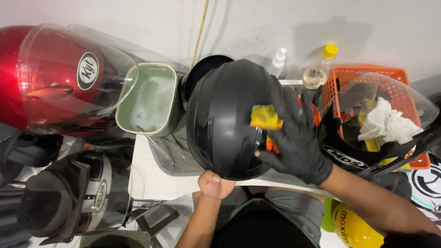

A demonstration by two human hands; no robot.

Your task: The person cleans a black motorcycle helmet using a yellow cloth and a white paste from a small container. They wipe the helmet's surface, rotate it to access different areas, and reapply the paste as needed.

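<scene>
A matte black helmet (225,121) is seen at the centre of the view, held over a white table (149,177). The right hand (294,138), covered by a black glove, is spread wide across the right side of the helmet's shell, and a yellow sponge (265,116) is pressed against the shell beneath its fingertips. The left hand (215,183), bare, is closed on the helmet's lower edge, with the thumb visible and the fingers hidden under the rim.

Just left of the helmet, a pale green tub (149,98) holding foamy water is noted. A red helmet (50,78) with a clear visor is placed further left, and a grey helmet (78,195) lies below it.

Behind the black helmet, a small white spray bottle (278,60) and a clear bottle with a yellow cap (319,69) stand against the wall. To the right, an orange basket (358,76) is found, with a clear visor (404,98) and crumpled white tissue (388,123) in front of it. A yellow helmet (356,227) is visible at the lower right.
</scene>
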